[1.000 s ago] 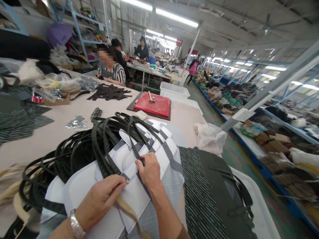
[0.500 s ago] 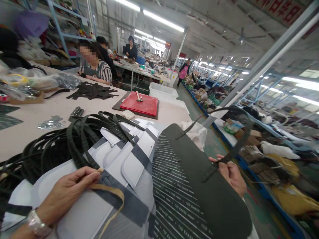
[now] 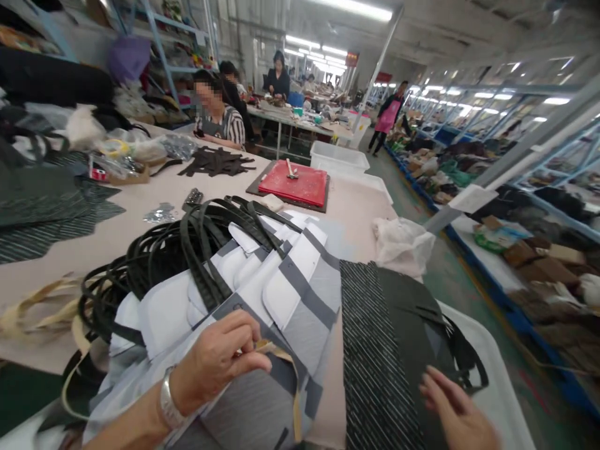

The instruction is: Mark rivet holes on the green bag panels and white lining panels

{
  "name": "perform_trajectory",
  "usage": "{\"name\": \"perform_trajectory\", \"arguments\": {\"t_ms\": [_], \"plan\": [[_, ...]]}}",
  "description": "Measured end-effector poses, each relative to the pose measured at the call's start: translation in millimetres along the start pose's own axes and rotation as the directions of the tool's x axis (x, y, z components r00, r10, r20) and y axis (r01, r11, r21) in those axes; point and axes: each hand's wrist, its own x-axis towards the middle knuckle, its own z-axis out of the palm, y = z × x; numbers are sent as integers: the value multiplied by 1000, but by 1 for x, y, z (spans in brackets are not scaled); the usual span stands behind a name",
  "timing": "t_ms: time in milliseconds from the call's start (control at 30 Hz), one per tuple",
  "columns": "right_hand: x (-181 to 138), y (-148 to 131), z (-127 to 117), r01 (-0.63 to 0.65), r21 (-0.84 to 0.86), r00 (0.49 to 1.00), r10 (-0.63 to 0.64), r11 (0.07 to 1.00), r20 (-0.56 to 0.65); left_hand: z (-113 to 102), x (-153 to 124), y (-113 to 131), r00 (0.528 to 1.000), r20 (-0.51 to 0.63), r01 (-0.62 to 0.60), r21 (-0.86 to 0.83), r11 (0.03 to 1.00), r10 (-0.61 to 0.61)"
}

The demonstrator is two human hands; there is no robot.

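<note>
My left hand (image 3: 220,362), with a silver bracelet at its wrist, is closed in a pinch on a narrow tan strip (image 3: 296,400). The strip hangs in a curve over overlapping white and grey bag panels (image 3: 304,312). Dark looped straps (image 3: 190,250) rise from these panels on the left. At the lower right my right hand (image 3: 457,409) is open, fingers stretched, nothing seen in it. Close beside it lies a dark green panel (image 3: 375,337) with pale slanted stripes. Its black strap (image 3: 475,369) reaches over a white bin (image 3: 497,375).
A hammer (image 3: 291,170) lies on a red pad (image 3: 300,187). Metal pieces (image 3: 160,213), dark strips (image 3: 218,160) and plastic bags are on the table. A crumpled plastic bag (image 3: 403,240) sits at the right edge. A person in striped sleeves (image 3: 232,127) sits across.
My right hand has let go of the strap, and the dark panel now lies down at the table's right edge. My left hand still pinches the tan strip. The view has turned left.
</note>
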Motion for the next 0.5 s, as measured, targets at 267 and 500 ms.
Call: {"name": "perform_trajectory", "arguments": {"t_ms": [267, 500], "plan": [[-96, -156, 118, 648, 430, 495, -777, 629, 389, 4, -2, -4, 971, 174, -187, 118, 975, 165], [-105, -166, 148, 757, 432, 364, -866, 490, 344, -4, -8, -11, 982, 135, -155, 193, 969, 131]]}}
